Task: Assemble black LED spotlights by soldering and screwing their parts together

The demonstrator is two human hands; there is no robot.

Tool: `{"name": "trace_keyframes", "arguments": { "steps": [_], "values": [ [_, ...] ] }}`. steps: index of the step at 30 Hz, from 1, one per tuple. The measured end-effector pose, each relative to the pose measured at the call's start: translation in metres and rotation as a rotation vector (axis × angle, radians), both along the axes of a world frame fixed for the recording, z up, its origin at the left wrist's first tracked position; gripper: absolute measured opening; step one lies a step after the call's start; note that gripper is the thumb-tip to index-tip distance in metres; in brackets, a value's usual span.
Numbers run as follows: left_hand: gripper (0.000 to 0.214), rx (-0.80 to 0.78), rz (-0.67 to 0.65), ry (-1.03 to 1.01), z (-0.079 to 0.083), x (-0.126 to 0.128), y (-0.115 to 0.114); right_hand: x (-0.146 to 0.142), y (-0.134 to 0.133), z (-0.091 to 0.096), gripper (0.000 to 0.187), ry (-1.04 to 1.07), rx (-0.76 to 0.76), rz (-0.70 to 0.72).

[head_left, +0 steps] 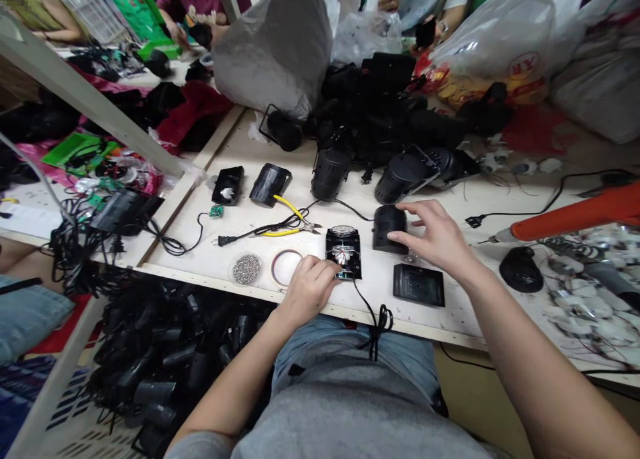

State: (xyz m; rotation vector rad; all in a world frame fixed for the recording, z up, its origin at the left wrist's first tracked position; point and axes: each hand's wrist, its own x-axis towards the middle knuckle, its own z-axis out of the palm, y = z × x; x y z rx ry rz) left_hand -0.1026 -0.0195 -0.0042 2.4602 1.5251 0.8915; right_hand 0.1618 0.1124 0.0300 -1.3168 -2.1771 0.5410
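Observation:
My left hand [310,287] is closed at the near left corner of an opened black device [343,251] with a circuit board and fan showing; its black cord [373,316] hangs off the table edge. My right hand [435,236] rests with curled fingers on a small black cylindrical housing [388,227] just right of the device. A flat black cover [419,284] lies below that hand.
Yellow-handled pliers [290,222], a dish of small metal balls [247,268] and a tape ring [286,266] lie to the left. A heap of black lamp housings [380,119] and plastic bags [280,46] fill the back. An orange tool [575,216] lies right. Other people sit across.

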Motion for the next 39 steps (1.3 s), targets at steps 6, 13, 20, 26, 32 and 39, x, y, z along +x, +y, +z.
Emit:
{"name": "trace_keyframes", "arguments": {
  "steps": [6, 13, 20, 26, 32, 39],
  "values": [
    [0.015, 0.048, 0.028, -0.002, 0.001, 0.001, 0.000, 0.024, 0.017, -0.013, 0.089, -0.140, -0.122, 0.071],
    [0.016, 0.053, 0.038, 0.002, 0.002, 0.002, -0.002, 0.016, 0.022, -0.021, 0.105, -0.268, -0.253, 0.122],
    [0.018, 0.042, 0.051, -0.059, 0.003, 0.004, -0.007, 0.015, 0.025, -0.034, 0.099, -0.285, -0.187, 0.135],
    [0.022, 0.065, 0.049, -0.216, 0.012, 0.000, -0.012, 0.016, 0.024, -0.043, 0.093, -0.222, -0.153, 0.115],
    [0.020, 0.066, 0.341, -0.234, 0.022, -0.070, 0.031, 0.017, 0.023, -0.039, 0.090, -0.194, -0.138, 0.107],
    [0.088, -0.233, 0.675, -0.003, 0.020, -0.145, 0.120, 0.014, 0.021, -0.041, 0.088, -0.171, -0.142, 0.083]
  ]
}}
